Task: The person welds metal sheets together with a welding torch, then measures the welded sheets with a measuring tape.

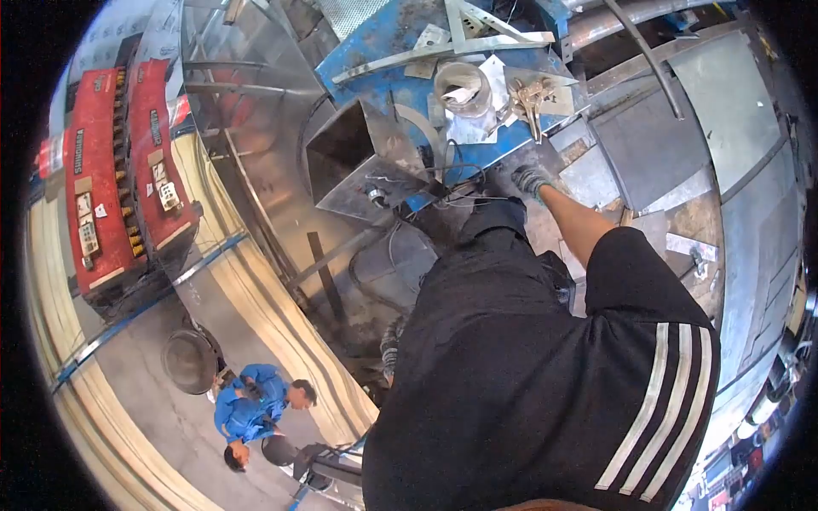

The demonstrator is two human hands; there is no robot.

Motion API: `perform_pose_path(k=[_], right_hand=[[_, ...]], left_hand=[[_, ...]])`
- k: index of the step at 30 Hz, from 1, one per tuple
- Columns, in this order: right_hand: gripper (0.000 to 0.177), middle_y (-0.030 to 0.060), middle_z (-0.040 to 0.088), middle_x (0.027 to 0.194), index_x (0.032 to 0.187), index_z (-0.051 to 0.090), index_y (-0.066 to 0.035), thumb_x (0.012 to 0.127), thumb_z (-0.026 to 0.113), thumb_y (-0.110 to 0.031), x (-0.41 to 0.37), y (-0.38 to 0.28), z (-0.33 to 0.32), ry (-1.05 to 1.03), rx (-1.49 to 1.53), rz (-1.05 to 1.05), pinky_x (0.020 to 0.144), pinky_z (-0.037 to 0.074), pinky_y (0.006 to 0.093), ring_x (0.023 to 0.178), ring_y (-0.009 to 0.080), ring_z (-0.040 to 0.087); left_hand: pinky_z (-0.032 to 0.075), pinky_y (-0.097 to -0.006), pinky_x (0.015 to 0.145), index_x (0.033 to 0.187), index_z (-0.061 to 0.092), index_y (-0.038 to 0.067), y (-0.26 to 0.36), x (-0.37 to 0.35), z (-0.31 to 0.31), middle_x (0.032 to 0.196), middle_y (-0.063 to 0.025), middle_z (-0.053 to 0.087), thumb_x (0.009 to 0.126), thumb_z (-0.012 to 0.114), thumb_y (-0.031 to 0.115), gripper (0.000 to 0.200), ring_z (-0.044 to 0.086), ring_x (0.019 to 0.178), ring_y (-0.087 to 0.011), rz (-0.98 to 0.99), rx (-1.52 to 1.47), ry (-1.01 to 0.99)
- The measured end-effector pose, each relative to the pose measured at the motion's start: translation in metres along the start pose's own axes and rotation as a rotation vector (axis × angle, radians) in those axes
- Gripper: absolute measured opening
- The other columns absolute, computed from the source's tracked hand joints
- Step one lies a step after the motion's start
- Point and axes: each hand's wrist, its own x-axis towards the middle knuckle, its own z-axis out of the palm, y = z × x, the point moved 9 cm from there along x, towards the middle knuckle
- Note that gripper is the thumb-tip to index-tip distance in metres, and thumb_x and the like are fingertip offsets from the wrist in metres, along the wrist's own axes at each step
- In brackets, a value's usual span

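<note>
Evidently, your gloved right hand (532, 180) rested on the steel plate (521, 156) beside the blue workbench (375, 51), fingers apparently spread, gripping nothing. The locking pliers (530, 100) lay just beyond. I could not tell your left hand's (390, 345) grip. You were advised to brace clear of sheet edges.

Black shirt (511, 366) with white stripes (656, 409)
The shirt is short-sleeved, with three white stripes running down the shoulder and sleeve. The right hand (532, 179) wears a grey knit work glove, and the left hand (390, 345) seems gloved the same way.
</note>
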Motion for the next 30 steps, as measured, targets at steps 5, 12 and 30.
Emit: perform_pose_path(k=[5,12,30], right_hand=[[0.048,0.0215,0.065,0.12,0.11,0.071,-0.009,0.095,0.043,-0.045,-0.03,0.066,-0.033,-0.138,0.35,0.528,0.098,0.046,0.0489,0.113,0.0394,0.061],[0.047,0.0206,0.065,0.12,0.112,0.071,-0.01,0.094,0.044,-0.043,-0.02,0.071,-0.067,-0.112,0.35,0.576,0.097,0.047,0.0487,0.113,0.0393,0.061],[0.055,0.0242,0.067,0.114,0.113,0.068,-0.006,0.084,0.066,-0.053,-0.006,0.151,-0.128,0.085,0.462,1.092,0.09,0.051,0.0497,0.108,0.0388,0.064]], left_hand=[[0.048,-0.0426,0.1,0.126,0.064,0.008,-0.001,-0.018,-0.003,0.126,-0.0157,0.065,0.089,0.065,0.013,0.037,0.062,0.115,-0.0312,0.087,0.138,0.031],[0.048,-0.0435,0.101,0.126,0.064,0.008,-0.01,-0.033,0.013,0.126,-0.0158,0.064,0.09,0.064,0.013,0.037,0.061,0.116,-0.032,0.268,0.283,0.072],[0.043,-0.0464,0.107,0.129,0.061,0.01,-0.019,-0.063,0.072,0.137,-0.0142,0.057,0.094,0.048,0.012,0.037,0.053,0.127,-0.0342,0.329,0.38,-0.155]])
